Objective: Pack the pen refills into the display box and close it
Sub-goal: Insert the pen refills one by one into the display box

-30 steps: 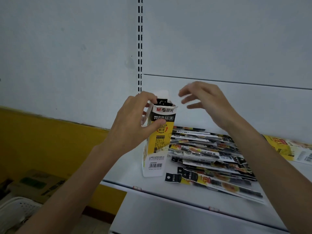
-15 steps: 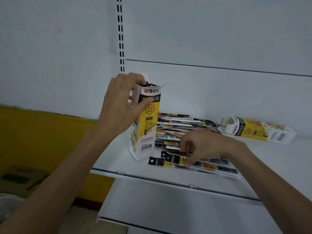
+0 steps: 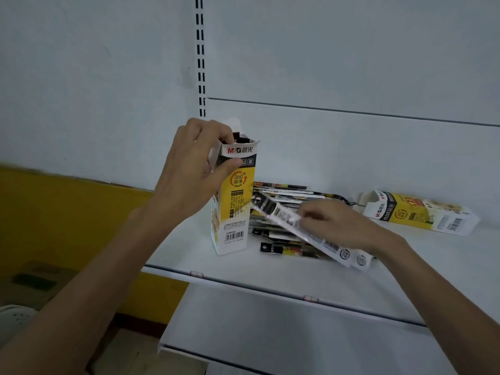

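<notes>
A tall yellow-and-white display box [image 3: 234,207] stands upright on the white shelf [image 3: 270,269], its top flaps open and dark refill ends showing inside. My left hand [image 3: 193,171] grips the box near its top, thumb on the front face. To the right of the box lies a pile of pen refill packets [image 3: 281,234]. My right hand [image 3: 341,226] holds one refill packet [image 3: 303,226], lifted off the pile and tilted, its upper end pointing toward the box.
A second yellow-and-white box [image 3: 416,212] lies on its side at the right of the shelf, open end toward the pile. A lower white shelf [image 3: 284,334] juts out below. Cardboard boxes [image 3: 35,280] sit on the floor at the lower left, by a yellow wall.
My right hand dropped from above the box onto the pile, closed on one refill packet and has lifted it. My left hand keeps its hold on the standing box.
</notes>
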`<action>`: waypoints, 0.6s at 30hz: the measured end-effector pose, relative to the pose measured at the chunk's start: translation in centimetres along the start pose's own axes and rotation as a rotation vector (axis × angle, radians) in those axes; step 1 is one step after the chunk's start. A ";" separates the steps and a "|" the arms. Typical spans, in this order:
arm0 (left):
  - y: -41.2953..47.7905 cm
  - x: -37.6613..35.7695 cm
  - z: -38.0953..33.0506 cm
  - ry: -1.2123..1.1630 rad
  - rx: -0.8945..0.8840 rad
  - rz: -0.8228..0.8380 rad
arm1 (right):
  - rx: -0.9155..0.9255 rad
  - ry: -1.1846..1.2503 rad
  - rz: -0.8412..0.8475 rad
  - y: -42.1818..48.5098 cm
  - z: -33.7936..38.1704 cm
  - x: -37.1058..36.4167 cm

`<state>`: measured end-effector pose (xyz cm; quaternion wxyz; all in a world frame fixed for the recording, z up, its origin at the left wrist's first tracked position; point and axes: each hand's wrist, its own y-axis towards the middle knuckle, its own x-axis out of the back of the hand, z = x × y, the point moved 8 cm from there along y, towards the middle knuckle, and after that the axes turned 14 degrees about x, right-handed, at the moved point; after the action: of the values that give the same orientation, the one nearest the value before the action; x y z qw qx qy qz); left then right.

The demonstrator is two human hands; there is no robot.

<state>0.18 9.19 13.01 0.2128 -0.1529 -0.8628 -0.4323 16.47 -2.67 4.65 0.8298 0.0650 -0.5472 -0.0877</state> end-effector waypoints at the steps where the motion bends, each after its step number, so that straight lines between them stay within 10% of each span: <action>1: -0.1 0.2 0.0 -0.003 0.005 -0.008 | -0.018 0.117 -0.076 0.0 0.0 0.6; 4: 0.0 0.6 -0.3 0.009 0.025 -0.001 | -0.078 0.479 -0.257 0.5 0.0 2.1; 18: 0.9 1.0 -0.7 0.128 -0.104 0.155 | 0.142 0.785 -0.519 5.7 6.0 9.3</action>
<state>-0.15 9.18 14.52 0.2919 -0.2021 -0.8095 -0.4676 14.92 0.80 16.52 0.9181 0.2842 -0.1625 -0.2234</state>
